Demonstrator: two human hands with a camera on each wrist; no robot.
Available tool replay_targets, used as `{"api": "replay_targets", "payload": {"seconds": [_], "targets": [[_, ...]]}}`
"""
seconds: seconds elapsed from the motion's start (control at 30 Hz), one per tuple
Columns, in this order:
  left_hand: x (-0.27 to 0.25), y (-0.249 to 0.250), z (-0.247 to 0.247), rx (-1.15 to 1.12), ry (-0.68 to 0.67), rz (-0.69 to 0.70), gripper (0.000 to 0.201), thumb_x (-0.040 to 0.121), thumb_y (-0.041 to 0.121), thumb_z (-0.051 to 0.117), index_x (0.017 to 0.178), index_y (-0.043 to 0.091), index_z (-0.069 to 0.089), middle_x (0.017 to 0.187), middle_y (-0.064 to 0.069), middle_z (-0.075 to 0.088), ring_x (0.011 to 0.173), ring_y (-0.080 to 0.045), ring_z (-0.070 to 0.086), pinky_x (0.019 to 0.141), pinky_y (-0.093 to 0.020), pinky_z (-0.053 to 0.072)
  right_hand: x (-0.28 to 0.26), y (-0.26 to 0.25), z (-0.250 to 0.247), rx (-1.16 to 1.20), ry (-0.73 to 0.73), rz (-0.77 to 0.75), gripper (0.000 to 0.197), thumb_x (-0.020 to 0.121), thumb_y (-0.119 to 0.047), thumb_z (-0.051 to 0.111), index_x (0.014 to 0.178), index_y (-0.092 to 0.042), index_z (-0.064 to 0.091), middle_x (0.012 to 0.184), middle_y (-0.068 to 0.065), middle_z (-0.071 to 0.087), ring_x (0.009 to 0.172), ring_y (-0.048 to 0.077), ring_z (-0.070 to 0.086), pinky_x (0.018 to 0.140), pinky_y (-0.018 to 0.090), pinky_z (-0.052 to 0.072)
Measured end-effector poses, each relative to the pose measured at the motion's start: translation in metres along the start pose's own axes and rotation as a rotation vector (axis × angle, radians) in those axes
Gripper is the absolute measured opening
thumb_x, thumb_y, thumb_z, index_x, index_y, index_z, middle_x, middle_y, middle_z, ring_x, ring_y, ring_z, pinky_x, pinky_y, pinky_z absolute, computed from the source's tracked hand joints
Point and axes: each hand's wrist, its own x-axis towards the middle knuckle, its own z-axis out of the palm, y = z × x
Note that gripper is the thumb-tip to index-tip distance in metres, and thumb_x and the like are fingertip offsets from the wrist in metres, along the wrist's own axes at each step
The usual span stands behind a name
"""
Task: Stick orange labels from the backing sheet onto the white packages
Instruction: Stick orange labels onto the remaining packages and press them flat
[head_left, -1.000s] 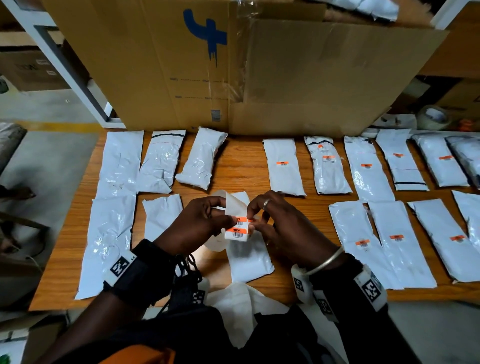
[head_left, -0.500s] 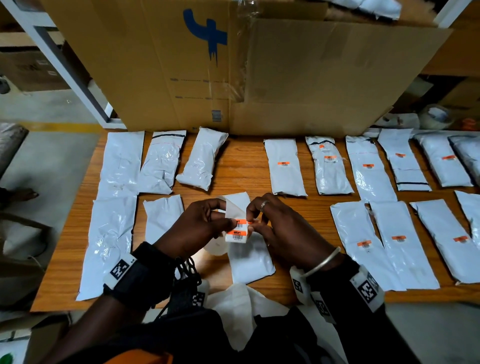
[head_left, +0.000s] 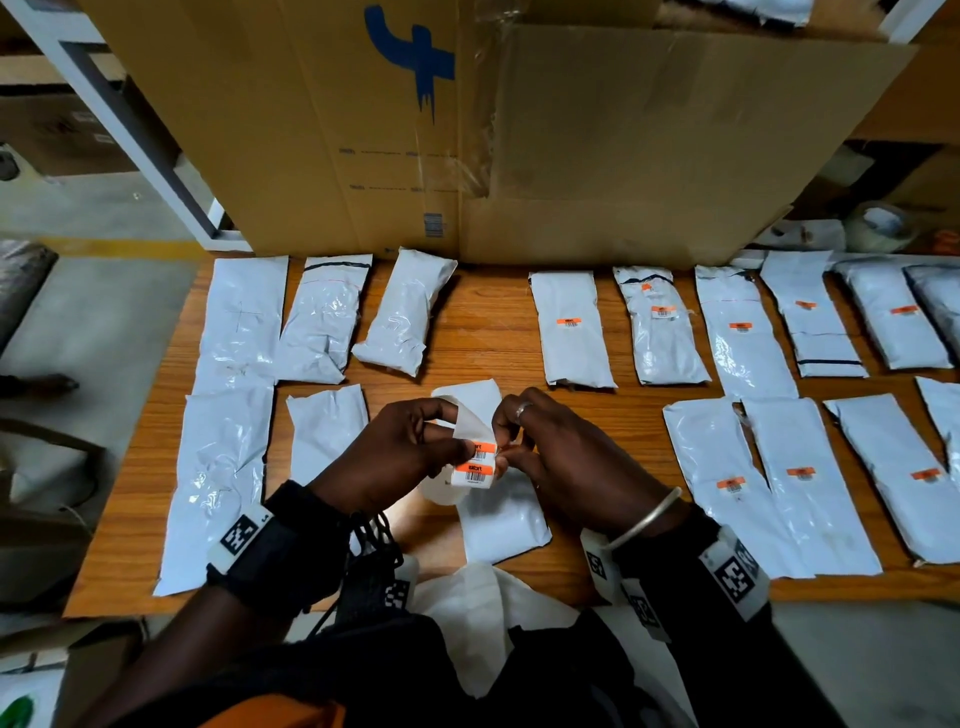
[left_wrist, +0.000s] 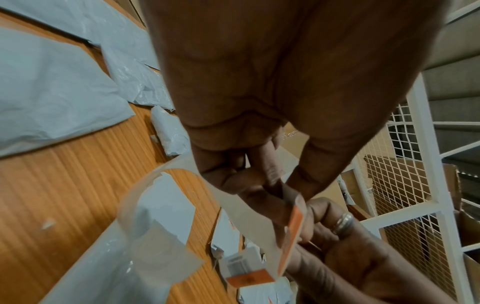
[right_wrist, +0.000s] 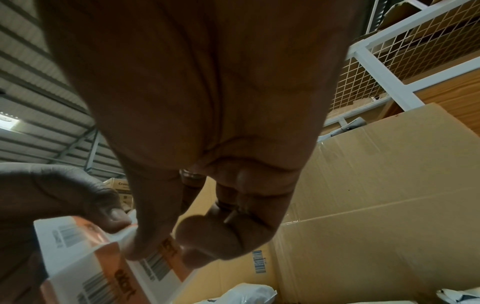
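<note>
Landmark: the backing sheet (head_left: 470, 434), held up over the wooden table (head_left: 493, 332), near its front edge.

Far left of the sheet – five unlabelled white packages (head_left: 244, 322), flat, long axes running front to back; no orange on them, so likely next in line.

Just left of the sheet – left hand (head_left: 395, 447), fingers curled, thumb and fingertips pinching the sheet's left side. Probably there to steady it against the peel. The empty upper part of the liner curls up and back behind the fingers; the left wrist view shows more bare translucent liner looping down toward the table.

On the sheet – two orange labels (head_left: 472, 468) with barcodes, stacked one above the other, long axes left-right, orange strips on top, print facing the person.

Just right of the sheet – right hand (head_left: 550, 457), fingers curled in, thumb and fingertips pinching the right end of the upper label. The right wrist view shows the thumb laid over the barcode. Looks like picking the corner loose – peel apparently not finished.

Under the sheet – one bare white package (head_left: 498, 519) lies lengthwise, probable target.

Right of the sheet – two rows of labelled packages (head_left: 571, 332), each orange label crosswise to the package's long axis.

Behind the sheet – large cardboard box (head_left: 467, 130) at the table's far edge.
</note>
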Motion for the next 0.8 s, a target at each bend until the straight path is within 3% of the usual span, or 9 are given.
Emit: {"api": "replay_targets", "payload": {"seconds": [0.1, 0.2, 0.37, 0.5, 0.57, 0.63, 0.7, 0.8], "targets": [[0.0003, 0.0005, -0.0002, 0.002, 0.004, 0.01, 0.019, 0.09, -0.002, 0.07, 0.108, 0.001, 0.07, 0.079, -0.012, 0.077, 0.055, -0.007, 0.06, 0.055, -0.017, 0.045, 0.0003, -0.0005, 0.0007, 0.025, 0.024, -0.001, 0.019, 0.093, -0.021, 0.069, 0.096, -0.029, 0.052, 0.098, -0.013, 0.051, 0.089, 0.007, 0.052, 0.075, 0.036, 0.048], [0.0001, 0.0016, 0.0, -0.019, 0.012, 0.009, 0.021, 0.089, -0.004, 0.069, 0.11, 0.002, 0.069, 0.082, -0.014, 0.077, 0.057, -0.011, 0.06, 0.054, -0.019, 0.045, -0.0004, -0.0004, 0.0003, 0.066, 0.065, 0.02, 0.022, 0.092, -0.019, 0.07, 0.098, -0.028, 0.051, 0.1, -0.014, 0.054, 0.089, 0.005, 0.055, 0.076, 0.035, 0.049], [0.0007, 0.0017, 0.0001, -0.091, 0.071, -0.018, 0.025, 0.09, -0.005, 0.068, 0.114, -0.001, 0.068, 0.083, -0.017, 0.076, 0.062, -0.016, 0.06, 0.055, -0.023, 0.045, -0.0001, 0.0026, -0.0024, 0.071, 0.15, -0.028, 0.019, 0.09, -0.021, 0.074, 0.103, -0.032, 0.064, 0.105, -0.02, 0.057, 0.092, 0.0, 0.055, 0.079, 0.02, 0.047], [-0.0001, 0.0011, -0.0006, -0.114, 0.093, -0.025, 0.021, 0.089, -0.006, 0.067, 0.109, 0.001, 0.07, 0.079, -0.014, 0.075, 0.059, -0.013, 0.059, 0.055, -0.021, 0.045, -0.0006, 0.0057, -0.0024, 0.093, 0.193, -0.038, 0.013, 0.089, -0.022, 0.075, 0.098, -0.03, 0.071, 0.103, -0.019, 0.059, 0.091, 0.005, 0.058, 0.078, 0.031, 0.052], [-0.001, 0.0013, -0.0006, -0.097, 0.087, -0.025, 0.017, 0.09, -0.006, 0.067, 0.103, 0.004, 0.07, 0.072, -0.008, 0.074, 0.057, -0.012, 0.057, 0.056, -0.022, 0.045, -0.0011, 0.0076, -0.0013, 0.103, 0.199, -0.044, 0.02, 0.09, -0.024, 0.076, 0.107, -0.031, 0.071, 0.108, -0.02, 0.06, 0.091, 0.005, 0.059, 0.079, 0.029, 0.052], [-0.0015, 0.002, -0.0005, -0.082, 0.081, -0.025, 0.018, 0.09, -0.004, 0.067, 0.106, 0.004, 0.07, 0.076, -0.012, 0.075, 0.059, -0.012, 0.057, 0.056, -0.022, 0.045, -0.0008, 0.0092, 0.0001, 0.095, 0.196, -0.055, 0.022, 0.091, -0.026, 0.075, 0.112, -0.032, 0.073, 0.111, -0.019, 0.061, 0.095, 0.004, 0.058, 0.081, 0.028, 0.052], [-0.0014, 0.0017, -0.0003, -0.083, 0.079, -0.022, 0.022, 0.09, -0.005, 0.067, 0.111, 0.003, 0.07, 0.084, -0.021, 0.076, 0.059, -0.011, 0.06, 0.055, -0.02, 0.045, -0.0008, 0.009, -0.0007, 0.085, 0.192, -0.059, 0.017, 0.09, -0.027, 0.075, 0.107, -0.031, 0.075, 0.108, -0.018, 0.061, 0.096, 0.005, 0.058, 0.081, 0.03, 0.052], [-0.0013, 0.0011, 0.0001, -0.081, 0.082, -0.026, 0.025, 0.09, -0.003, 0.068, 0.113, 0.004, 0.069, 0.087, -0.019, 0.077, 0.063, -0.013, 0.064, 0.054, -0.019, 0.047, -0.0019, 0.0066, -0.0032, 0.075, 0.192, -0.069, 0.012, 0.087, -0.026, 0.077, 0.097, -0.032, 0.073, 0.104, -0.018, 0.059, 0.092, 0.005, 0.057, 0.078, 0.03, 0.051]]}}
